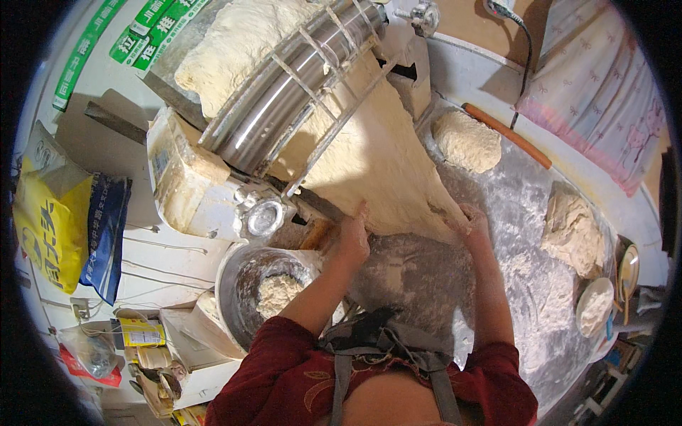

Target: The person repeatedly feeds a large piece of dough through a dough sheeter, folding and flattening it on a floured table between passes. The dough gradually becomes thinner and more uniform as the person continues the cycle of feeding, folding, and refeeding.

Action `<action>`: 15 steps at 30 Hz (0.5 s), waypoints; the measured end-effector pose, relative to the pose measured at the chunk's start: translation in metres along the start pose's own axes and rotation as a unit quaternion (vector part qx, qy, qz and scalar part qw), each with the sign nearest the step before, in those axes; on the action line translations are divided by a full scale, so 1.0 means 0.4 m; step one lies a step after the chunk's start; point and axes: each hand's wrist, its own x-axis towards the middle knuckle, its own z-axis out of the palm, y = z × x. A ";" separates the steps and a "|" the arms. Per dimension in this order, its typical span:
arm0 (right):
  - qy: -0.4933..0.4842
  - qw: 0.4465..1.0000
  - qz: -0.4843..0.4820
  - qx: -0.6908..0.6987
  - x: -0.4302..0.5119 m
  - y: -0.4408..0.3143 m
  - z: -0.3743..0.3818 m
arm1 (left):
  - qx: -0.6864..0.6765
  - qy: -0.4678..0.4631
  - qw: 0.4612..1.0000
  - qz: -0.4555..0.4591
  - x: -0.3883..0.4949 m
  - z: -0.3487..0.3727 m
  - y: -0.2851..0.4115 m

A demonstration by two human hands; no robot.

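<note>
A broad sheet of pale dough [367,160] comes down from the steel roller [256,125] of a dough sheeter, under a floury wire guard [306,80]. My left hand [356,234] grips the sheet's lower left corner, thumb on top. At the lower right corner, my right hand [472,219] has hold of the edge, which is slightly bunched there. Between the hands the lower edge hangs just over the floured metal worktop [410,271]. Behind the roller, a thick mass of dough [240,48] rests on the feed side. The fingers under the sheet are hidden.
Left of my forearm stands a metal mixing bowl [229,277] with rough dough [277,295]. Along the right lie a dough lump [469,141], a wooden rolling pin [506,136], a folded dough piece [575,231] and a dish of flour [594,309]. A cable [526,64] hangs behind.
</note>
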 end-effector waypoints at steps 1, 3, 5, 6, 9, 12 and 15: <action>0.011 1.000 0.000 -0.002 -0.012 0.000 -0.009 | 0.006 0.000 1.000 -0.019 -0.008 -0.002 -0.005; 0.019 0.999 0.021 0.016 -0.029 0.005 -0.024 | 0.018 -0.002 0.999 -0.049 -0.018 -0.004 -0.015; 0.010 0.997 0.057 0.054 -0.038 0.013 -0.037 | 0.024 0.001 0.997 -0.074 -0.016 -0.004 -0.029; 0.014 0.997 0.054 0.047 -0.039 0.017 -0.041 | 0.028 -0.004 0.996 -0.082 -0.012 -0.003 -0.036; 0.004 0.999 0.031 0.036 -0.036 0.022 -0.046 | 0.038 0.001 0.994 -0.102 0.003 -0.002 -0.054; -0.004 0.999 0.032 0.035 -0.035 0.006 -0.049 | 0.053 -0.003 0.992 -0.112 0.001 0.000 -0.060; -0.010 0.998 0.064 -0.016 -0.056 -0.023 -0.065 | 0.017 -0.003 0.991 -0.132 -0.027 0.010 -0.057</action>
